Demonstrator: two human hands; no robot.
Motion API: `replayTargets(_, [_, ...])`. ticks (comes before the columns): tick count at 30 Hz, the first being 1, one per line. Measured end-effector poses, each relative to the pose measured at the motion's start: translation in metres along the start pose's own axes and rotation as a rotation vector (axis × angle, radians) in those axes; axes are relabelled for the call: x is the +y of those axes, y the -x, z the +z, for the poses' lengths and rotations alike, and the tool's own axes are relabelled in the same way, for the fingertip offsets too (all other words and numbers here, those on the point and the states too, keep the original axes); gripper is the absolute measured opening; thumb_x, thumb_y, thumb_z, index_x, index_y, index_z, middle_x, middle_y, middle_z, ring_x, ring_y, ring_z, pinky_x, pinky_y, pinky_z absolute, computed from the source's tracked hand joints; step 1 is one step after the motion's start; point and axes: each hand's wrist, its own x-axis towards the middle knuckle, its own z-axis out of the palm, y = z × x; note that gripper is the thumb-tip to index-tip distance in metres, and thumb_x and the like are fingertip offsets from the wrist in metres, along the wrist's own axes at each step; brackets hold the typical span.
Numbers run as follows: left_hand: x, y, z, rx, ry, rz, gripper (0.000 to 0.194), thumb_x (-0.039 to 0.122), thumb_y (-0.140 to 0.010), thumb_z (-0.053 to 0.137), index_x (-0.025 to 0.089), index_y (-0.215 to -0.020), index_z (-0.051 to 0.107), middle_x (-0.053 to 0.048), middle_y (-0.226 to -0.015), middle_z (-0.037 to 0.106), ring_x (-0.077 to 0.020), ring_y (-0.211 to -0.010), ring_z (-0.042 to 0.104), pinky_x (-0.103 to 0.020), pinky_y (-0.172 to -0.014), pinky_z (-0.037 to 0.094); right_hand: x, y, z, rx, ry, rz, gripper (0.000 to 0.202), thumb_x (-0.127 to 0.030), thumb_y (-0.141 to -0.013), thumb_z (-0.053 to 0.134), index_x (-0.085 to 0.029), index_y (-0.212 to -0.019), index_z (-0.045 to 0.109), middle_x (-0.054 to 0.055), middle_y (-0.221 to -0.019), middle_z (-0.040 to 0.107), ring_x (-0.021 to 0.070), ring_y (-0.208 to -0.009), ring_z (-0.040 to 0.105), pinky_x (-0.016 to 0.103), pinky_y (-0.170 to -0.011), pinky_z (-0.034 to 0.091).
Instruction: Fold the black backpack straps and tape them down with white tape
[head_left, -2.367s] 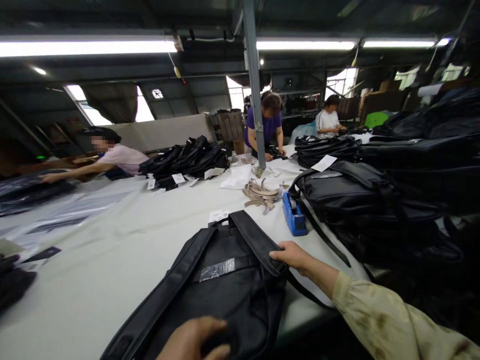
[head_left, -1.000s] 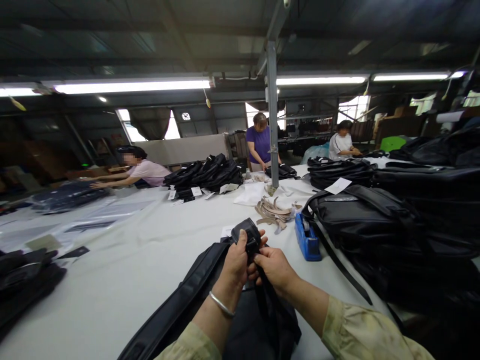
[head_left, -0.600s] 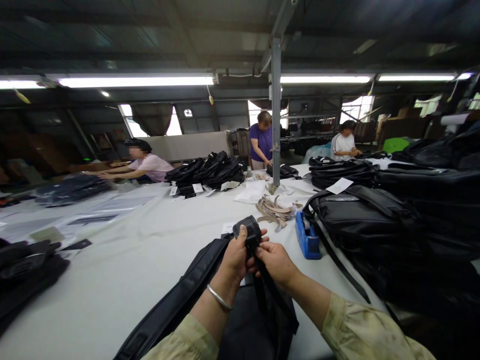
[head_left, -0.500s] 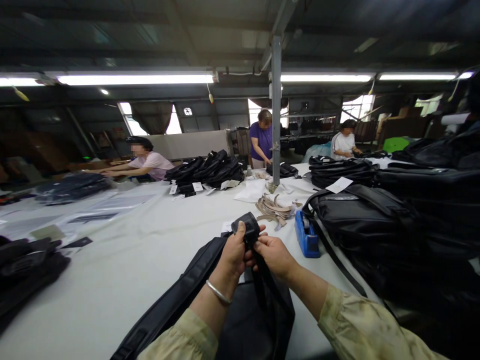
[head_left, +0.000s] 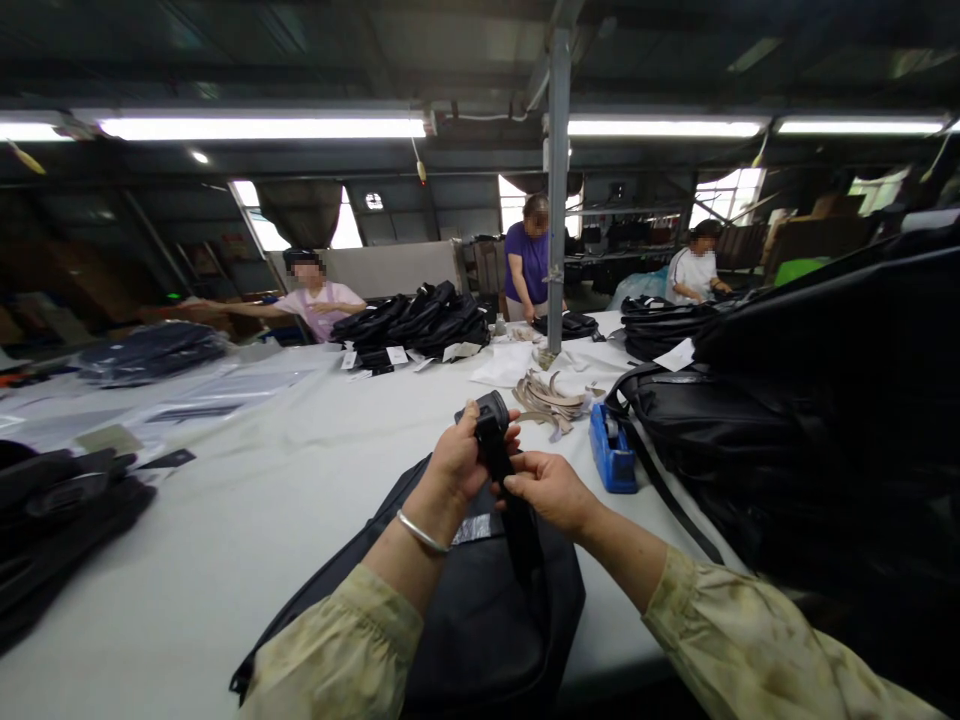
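A black bag (head_left: 480,630) lies on the table in front of me, with a shiny silver patch (head_left: 477,528) on its upper part. My left hand (head_left: 459,458) is closed around the upper end of a black strap (head_left: 517,535), where a thick, dark folded or rolled piece (head_left: 493,412) sticks up above the thumb. Just below, my right hand (head_left: 553,490) pinches the strap between thumb and fingers. The strap runs down from both hands onto the bag. Whether the dark end piece holds a buckle cannot be made out.
To the right stand a blue tape dispenser (head_left: 612,450) and a big pile of black bags (head_left: 720,430). Beige strips (head_left: 551,398) lie ahead, near a grey post (head_left: 556,200). More black bags (head_left: 420,325) are stacked farther back; several people work beyond.
My right hand has slid slightly down the strap, and the silver patch is now uncovered. A black bag on the right pile has risen. The person at far left has stretched out an arm.
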Motion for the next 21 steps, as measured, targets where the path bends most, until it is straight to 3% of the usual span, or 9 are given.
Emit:
replayTargets(2, [0.008,-0.001,0.005,-0.001,0.046,0.019,0.052,0.045,-0.096,0.039,0.002,-0.095,0.067,-0.016,-0.075,0.072,-0.0159,-0.057,0.066,-0.028,-0.058,0.057,0.004,0.005,-0.002,0.021,0.022,0.038,0.048,-0.026,-0.065,0.074,-0.016,-0.107,0.054,0.003,-0.074,0.073,0.0185,-0.062,0.07,0.033,-0.065,0.056])
replayTargets(5, [0.019,-0.003,0.013,-0.013,0.054,0.035,0.043,0.041,-0.096,0.041,0.004,-0.092,0.064,-0.016,-0.083,0.072,-0.0148,-0.055,0.064,-0.024,-0.049,0.054,0.019,0.01,-0.005,-0.003,0.033,0.135,0.054,-0.025,-0.066,0.073,-0.016,-0.114,0.05,0.003,-0.072,0.073,0.0199,-0.059,0.069,0.033,-0.06,0.056])
replayTargets(9, [0.026,-0.004,0.017,-0.01,0.014,0.054,0.037,0.039,-0.096,0.043,0.006,-0.092,0.061,-0.015,-0.08,0.071,-0.0131,-0.049,0.06,-0.022,-0.041,0.048,0.048,0.014,-0.01,-0.098,0.071,0.275,0.024,-0.031,-0.069,0.068,-0.015,-0.084,0.059,0.003,-0.064,0.07,0.0178,-0.052,0.066,0.03,-0.054,0.053])
replayTargets(13, [0.025,0.002,0.016,-0.022,-0.046,0.03,0.03,0.032,-0.096,0.044,0.006,-0.093,0.058,-0.016,-0.081,0.071,-0.0101,-0.044,0.055,-0.019,-0.035,0.042,0.068,0.009,-0.023,-0.163,0.258,0.3,0.016,-0.031,-0.071,0.064,-0.016,-0.074,0.06,0.002,-0.064,0.069,0.0176,-0.056,0.065,0.027,-0.053,0.049])
replayTargets(18, [0.028,0.017,0.013,-0.03,-0.112,-0.002,0.025,0.029,-0.094,0.048,0.006,-0.093,0.058,-0.017,-0.085,0.071,-0.0079,-0.043,0.053,-0.017,-0.033,0.039,0.047,0.002,-0.031,-0.152,0.933,0.069,0.014,-0.031,-0.069,0.071,-0.018,-0.069,0.068,-0.001,-0.061,0.063,0.0162,-0.063,0.06,0.025,-0.06,0.042])
replayTargets(19, [0.029,0.019,0.012,-0.033,-0.12,-0.009,0.025,0.029,-0.094,0.049,0.006,-0.093,0.059,-0.016,-0.085,0.071,-0.0075,-0.043,0.052,-0.017,-0.033,0.039,0.039,0.003,-0.03,-0.174,0.991,-0.002,0.018,-0.034,-0.067,0.074,-0.019,-0.075,0.071,-0.001,-0.066,0.065,0.0171,-0.068,0.061,0.026,-0.064,0.042])
replayTargets(21, [0.032,0.024,0.01,-0.03,-0.133,-0.02,0.025,0.029,-0.093,0.05,0.006,-0.093,0.06,-0.015,-0.084,0.07,-0.0066,-0.043,0.051,-0.016,-0.033,0.039,0.028,0.004,-0.024,-0.244,0.881,-0.127,0.036,-0.041,-0.067,0.077,-0.021,-0.096,0.073,0.002,-0.087,0.069,0.0197,-0.082,0.062,0.027,-0.072,0.044])
